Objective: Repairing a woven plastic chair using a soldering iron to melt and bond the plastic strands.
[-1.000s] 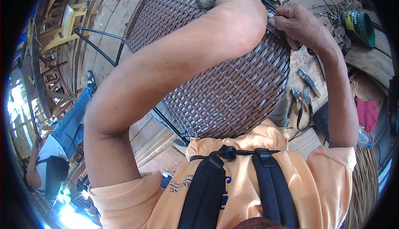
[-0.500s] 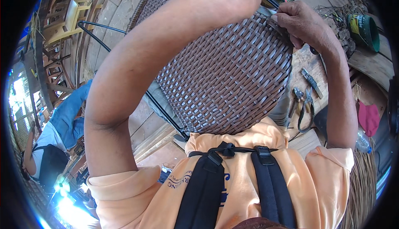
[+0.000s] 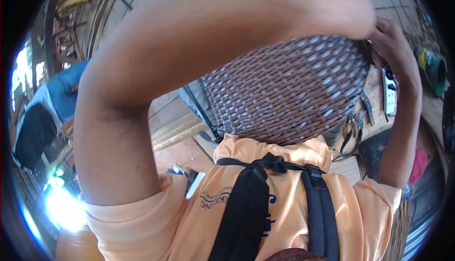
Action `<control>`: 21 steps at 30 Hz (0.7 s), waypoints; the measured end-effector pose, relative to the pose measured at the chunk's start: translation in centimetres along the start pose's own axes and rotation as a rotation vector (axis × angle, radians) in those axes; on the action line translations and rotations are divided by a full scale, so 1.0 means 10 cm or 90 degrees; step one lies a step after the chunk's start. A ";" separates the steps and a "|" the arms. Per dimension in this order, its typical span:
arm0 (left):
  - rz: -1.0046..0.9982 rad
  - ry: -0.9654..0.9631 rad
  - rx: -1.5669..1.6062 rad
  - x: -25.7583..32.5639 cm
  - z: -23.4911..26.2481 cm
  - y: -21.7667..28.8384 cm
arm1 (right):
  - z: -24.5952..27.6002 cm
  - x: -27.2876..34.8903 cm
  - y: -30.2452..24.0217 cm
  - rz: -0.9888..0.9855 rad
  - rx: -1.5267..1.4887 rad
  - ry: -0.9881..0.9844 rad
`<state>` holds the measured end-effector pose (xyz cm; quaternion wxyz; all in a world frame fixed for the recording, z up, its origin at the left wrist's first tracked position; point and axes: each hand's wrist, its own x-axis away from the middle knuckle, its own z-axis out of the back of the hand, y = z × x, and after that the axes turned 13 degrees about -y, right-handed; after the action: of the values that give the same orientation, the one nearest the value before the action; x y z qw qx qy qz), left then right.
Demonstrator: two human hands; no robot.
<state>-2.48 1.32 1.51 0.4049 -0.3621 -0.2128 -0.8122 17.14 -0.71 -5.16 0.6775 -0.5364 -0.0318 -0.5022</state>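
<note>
A brown wicker chair panel [image 3: 284, 90], woven from flat glossy strips on a dark metal frame [image 3: 207, 114], leans against my lap. My left arm reaches across its upper part. At its top right corner is my left hand [image 3: 353, 14], blurred, its fingers out of sight behind the wrist. Just beyond it, my right hand [image 3: 392, 45] is closed at the panel's right edge, fingers bent inward and partly covered by the left hand. What the right fingers pinch cannot be made out.
Pliers [image 3: 350, 126] and a dark-handled tool [image 3: 367, 107] lie right of the panel, near a white power strip [image 3: 389, 97]. A green container [image 3: 433, 73] lies on its side at far right. Another person [image 3: 47, 109] is at left, below wooden frames [image 3: 66, 43].
My view has shifted, and the panel sits further right and lower in it. The left forearm has swung right, bringing its hand up against the right hand, which stays at the edge.
</note>
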 end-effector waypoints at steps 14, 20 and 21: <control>-0.082 0.012 0.066 -0.27 -0.26 -0.18 | 0.03 0.00 -0.07 -0.073 -0.004 -0.032; -0.094 0.045 0.038 -0.52 -0.31 -0.23 | 0.05 0.01 -0.06 -0.082 -0.079 -0.050; -0.087 0.036 0.010 -0.55 -0.32 -0.22 | 0.05 0.01 -0.07 -0.081 -0.080 -0.048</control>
<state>-3.34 3.38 -4.88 0.3573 -0.3207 -0.2318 -0.8460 16.96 -0.35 -4.40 0.6074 -0.5935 -0.0599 -0.5247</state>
